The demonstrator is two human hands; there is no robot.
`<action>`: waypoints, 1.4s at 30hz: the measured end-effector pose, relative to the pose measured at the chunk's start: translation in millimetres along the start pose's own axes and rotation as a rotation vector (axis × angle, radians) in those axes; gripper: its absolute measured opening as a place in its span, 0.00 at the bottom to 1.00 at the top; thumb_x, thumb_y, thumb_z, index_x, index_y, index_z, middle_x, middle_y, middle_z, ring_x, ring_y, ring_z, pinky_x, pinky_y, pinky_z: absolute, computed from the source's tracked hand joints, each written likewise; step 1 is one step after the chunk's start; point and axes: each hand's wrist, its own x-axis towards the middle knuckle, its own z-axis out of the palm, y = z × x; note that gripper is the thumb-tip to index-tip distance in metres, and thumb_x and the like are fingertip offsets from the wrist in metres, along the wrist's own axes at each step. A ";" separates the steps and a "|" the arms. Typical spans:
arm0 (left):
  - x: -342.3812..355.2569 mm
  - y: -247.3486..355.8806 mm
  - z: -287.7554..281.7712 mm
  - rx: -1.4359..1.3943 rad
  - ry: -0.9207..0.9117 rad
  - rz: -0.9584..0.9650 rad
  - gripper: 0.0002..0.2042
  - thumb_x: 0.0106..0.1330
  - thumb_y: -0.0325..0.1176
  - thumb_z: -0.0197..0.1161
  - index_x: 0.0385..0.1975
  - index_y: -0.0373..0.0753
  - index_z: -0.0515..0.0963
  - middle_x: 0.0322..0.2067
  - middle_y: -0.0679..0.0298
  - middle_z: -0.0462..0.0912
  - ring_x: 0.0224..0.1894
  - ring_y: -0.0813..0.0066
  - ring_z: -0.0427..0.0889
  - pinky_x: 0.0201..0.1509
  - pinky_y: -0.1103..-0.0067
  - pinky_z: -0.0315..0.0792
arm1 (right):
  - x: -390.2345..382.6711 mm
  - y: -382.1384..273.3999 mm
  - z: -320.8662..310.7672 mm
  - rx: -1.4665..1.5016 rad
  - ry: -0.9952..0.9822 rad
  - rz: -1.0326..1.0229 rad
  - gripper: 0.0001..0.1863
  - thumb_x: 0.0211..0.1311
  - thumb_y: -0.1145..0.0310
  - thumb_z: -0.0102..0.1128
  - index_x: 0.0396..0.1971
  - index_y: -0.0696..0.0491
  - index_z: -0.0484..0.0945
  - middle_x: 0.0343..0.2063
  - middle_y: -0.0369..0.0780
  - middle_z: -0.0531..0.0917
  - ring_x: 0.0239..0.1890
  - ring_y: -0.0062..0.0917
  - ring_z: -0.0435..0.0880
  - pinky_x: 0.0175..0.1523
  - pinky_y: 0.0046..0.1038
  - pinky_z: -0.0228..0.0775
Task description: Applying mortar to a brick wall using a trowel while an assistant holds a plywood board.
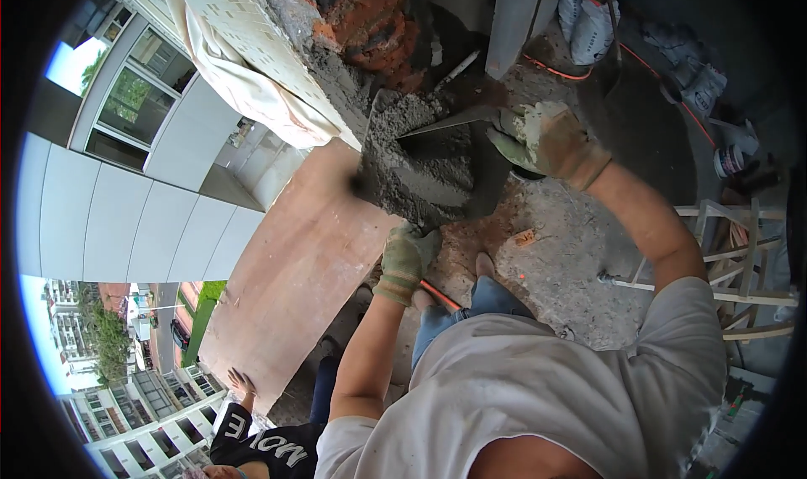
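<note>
My gloved left hand (406, 263) is closed beneath the near edge of a flat plasterer's hawk (496, 176), holding it up; its handle is hidden. Wet grey mortar (424, 176) is heaped over most of the hawk. In my gloved right hand (551, 142), the fingers wrap round the handle of a pointed trowel (450, 123). Its blade points left and lies over the mortar. Just beyond the hawk stands a wall end with exposed red brick (370, 29) and rough grey mortar along its edge.
A large board (294, 260) spans the left side, with a co-worker's hand (242, 385) on it. White bags (590, 25), an orange cable (664, 77) and a small bucket (730, 161) lie at the upper right. A wooden frame (740, 269) stands right.
</note>
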 end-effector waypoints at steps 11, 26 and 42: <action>-7.9 -7.0 95.4 -0.664 0.223 -0.605 0.03 0.57 0.30 0.67 0.28 0.40 0.80 0.19 0.67 0.76 0.17 0.75 0.73 0.21 0.77 0.69 | 78.3 34.3 202.5 0.731 0.569 -0.224 0.15 0.61 0.65 0.63 0.45 0.57 0.81 0.37 0.43 0.85 0.38 0.34 0.85 0.41 0.32 0.77; 58.6 -9.9 104.5 -0.725 0.403 -0.581 0.05 0.54 0.26 0.62 0.27 0.44 0.73 0.16 0.70 0.70 0.13 0.76 0.67 0.16 0.77 0.61 | 120.8 112.6 221.5 1.343 0.029 0.201 0.15 0.67 0.62 0.59 0.28 0.59 0.80 0.21 0.38 0.82 0.24 0.19 0.78 0.32 0.26 0.71; 44.0 4.3 83.5 -0.557 0.296 -0.374 0.04 0.56 0.31 0.61 0.24 0.38 0.76 0.19 0.65 0.78 0.20 0.71 0.76 0.24 0.73 0.71 | -3.2 61.4 77.0 0.206 -0.043 -0.165 0.16 0.58 0.56 0.63 0.35 0.54 0.83 0.24 0.43 0.83 0.25 0.39 0.81 0.31 0.40 0.73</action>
